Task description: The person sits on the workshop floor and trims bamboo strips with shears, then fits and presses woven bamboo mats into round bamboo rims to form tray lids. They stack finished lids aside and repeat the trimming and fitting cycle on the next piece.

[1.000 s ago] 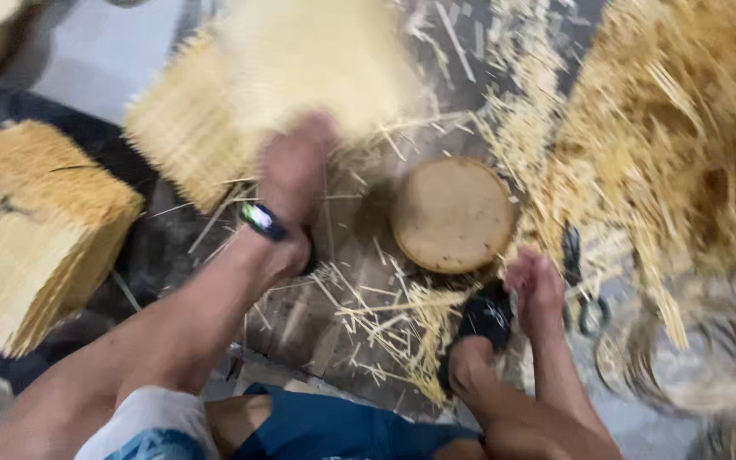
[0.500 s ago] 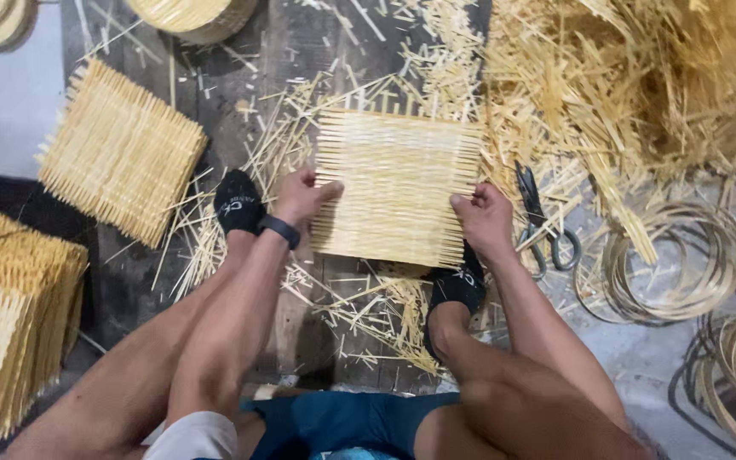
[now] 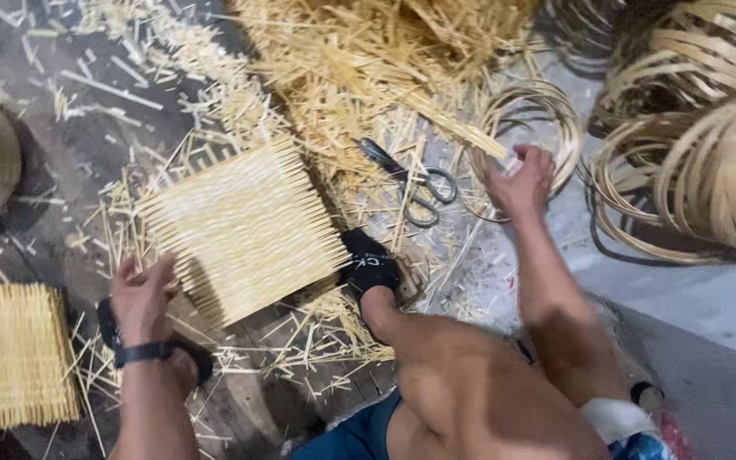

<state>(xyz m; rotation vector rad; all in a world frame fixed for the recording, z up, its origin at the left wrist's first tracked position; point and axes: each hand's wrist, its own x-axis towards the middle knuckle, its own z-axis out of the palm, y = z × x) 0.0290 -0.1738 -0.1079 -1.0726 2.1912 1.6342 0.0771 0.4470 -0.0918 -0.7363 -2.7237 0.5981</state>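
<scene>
Gripping the woven bamboo mat (image 3: 244, 230) at centre-left, the left hand (image 3: 142, 298) clutches its edge; right hand (image 3: 521, 181) closes on a bamboo ring (image 3: 555, 111) upper right, beside scissors (image 3: 411, 183).

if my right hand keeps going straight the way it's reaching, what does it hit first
The right hand points up and away, its fingers at a thin bamboo ring lying flat on the floor. It would most likely meet that ring first; it may already touch it, though depth is unclear.
</scene>
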